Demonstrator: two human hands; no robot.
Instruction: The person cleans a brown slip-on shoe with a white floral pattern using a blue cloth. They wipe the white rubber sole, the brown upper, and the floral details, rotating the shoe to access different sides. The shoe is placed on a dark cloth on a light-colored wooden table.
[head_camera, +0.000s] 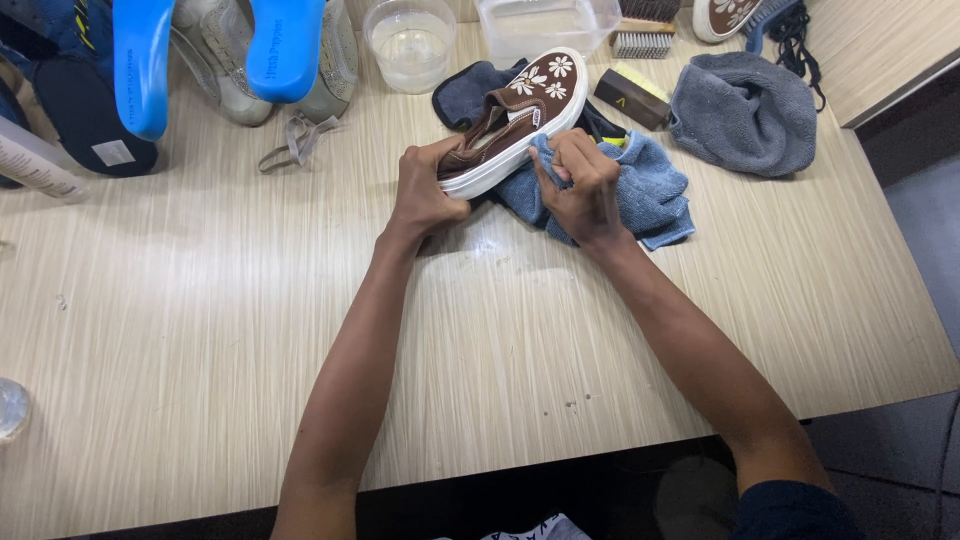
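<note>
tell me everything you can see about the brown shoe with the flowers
The brown shoe is a low slip-on with white daisy-like flowers on the toe, a white panel at its side and a thick white rubber sole. It lies tilted on its side, toe pointing away, above the wooden table and partly over a blue cloth. The left hand grips its heel end; the right hand presses a bunch of that cloth against the white sole edge.
</note>
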